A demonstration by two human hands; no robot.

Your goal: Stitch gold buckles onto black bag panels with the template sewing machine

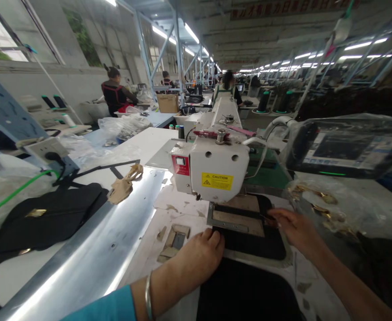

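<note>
My left hand (204, 250) lies at the left edge of a black fabric panel (249, 243), its fingers curled together on that edge and the fingertips mostly hidden. At the panel's right side, my right hand (294, 225) pinches a small dark thing that is too blurred to name. A metal clamp frame (229, 224) rests on the panel beneath the white head of an industrial sewing machine (220, 167). Inside the frame show tan strips (238, 218). Another black piece (247, 292) lies nearer to me, below the panel.
A tan rectangular frame piece (165, 256) lies left of my left hand, beside a shiny metal plate (116, 240). Black pieces with gold fittings (45, 218) are at far left. A plastic bag of gold parts (329, 209) and a wrapped screen (346, 149) stand right. Co-workers sit beyond.
</note>
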